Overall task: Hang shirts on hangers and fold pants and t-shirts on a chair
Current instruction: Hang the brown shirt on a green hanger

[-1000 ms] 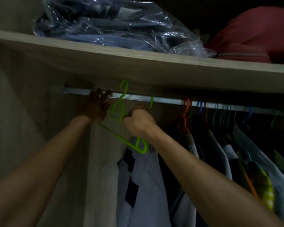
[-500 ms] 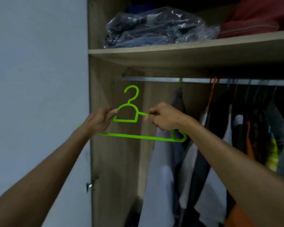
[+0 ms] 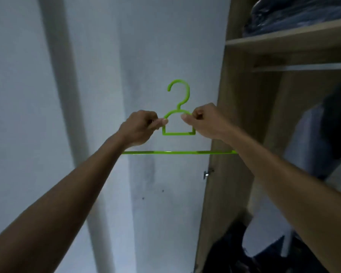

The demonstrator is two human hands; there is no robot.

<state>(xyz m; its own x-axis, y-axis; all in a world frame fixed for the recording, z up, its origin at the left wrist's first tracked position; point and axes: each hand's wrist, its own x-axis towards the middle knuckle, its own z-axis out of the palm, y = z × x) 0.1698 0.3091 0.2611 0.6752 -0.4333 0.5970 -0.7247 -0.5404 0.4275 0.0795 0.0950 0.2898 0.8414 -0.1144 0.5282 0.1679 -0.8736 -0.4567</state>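
Observation:
An empty bright green plastic hanger [image 3: 178, 133] hangs upright in front of a pale wall, hook at the top, its long bottom bar level below my wrists. My left hand [image 3: 141, 128] pinches its left shoulder close to the neck. My right hand [image 3: 205, 121] pinches the right shoulder in the same way. Both arms stretch forward at about chest height. No garment is on the hanger.
An open wooden wardrobe [image 3: 238, 119] stands at the right, with a metal rail [image 3: 301, 67] under a shelf [image 3: 287, 39] bearing plastic-wrapped clothes [image 3: 295, 14]. Hanging clothes [image 3: 319, 138] and dark items on its floor fill its inside. The pale wall [image 3: 87, 115] is ahead.
The hanger has come off the rail and out of the wardrobe to the left. It now sits level between both hands, and my view has swung left toward the wall.

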